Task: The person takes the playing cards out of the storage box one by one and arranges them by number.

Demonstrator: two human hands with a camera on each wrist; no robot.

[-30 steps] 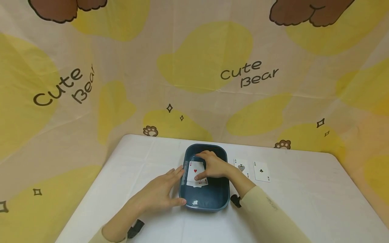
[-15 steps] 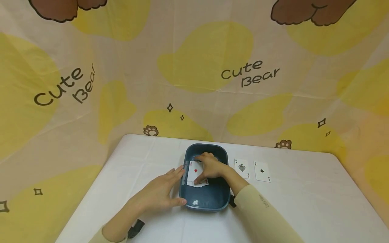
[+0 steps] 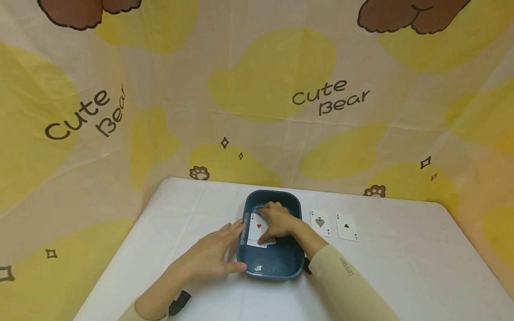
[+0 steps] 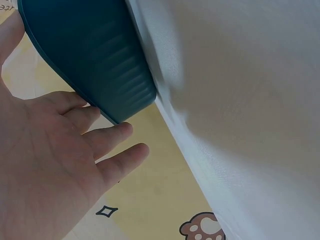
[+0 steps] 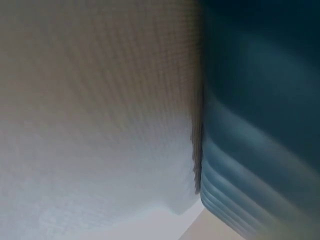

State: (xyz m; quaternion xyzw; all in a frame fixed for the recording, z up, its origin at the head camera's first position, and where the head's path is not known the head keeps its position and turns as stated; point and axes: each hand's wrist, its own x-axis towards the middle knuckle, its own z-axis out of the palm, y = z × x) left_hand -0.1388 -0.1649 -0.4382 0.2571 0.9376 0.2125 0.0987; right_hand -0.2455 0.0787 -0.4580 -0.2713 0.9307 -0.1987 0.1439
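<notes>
In the head view a dark blue plastic bin (image 3: pixel 277 263) stands on the table. Inside it lies a small pile of playing cards, an ace of hearts (image 3: pixel 257 226) uppermost. My right hand (image 3: pixel 278 221) reaches in over the bin's right rim and holds that card, thumb at its near end and a fingertip at its far end. The hand covers the pile's right part. My left hand (image 3: pixel 218 249) rests against the bin's left rim with fingers and thumb extended. In the left wrist view, the left fingertips (image 4: pixel 122 131) lie along the bin's edge.
An ace of spades (image 3: pixel 320 222) and an ace of clubs (image 3: pixel 346 226) lie face up right of the bin on the white tabletop (image 3: pixel 401 258). A patterned cloth (image 3: pixel 257 98) hangs behind. The right wrist view shows only the bin's ribbed side (image 5: pixel 260 165) and white cloth.
My right hand's thumb and fingers have closed in on the ace of hearts, and its forearm has shifted slightly left. The card's near edge has shifted a little. My left hand stays put.
</notes>
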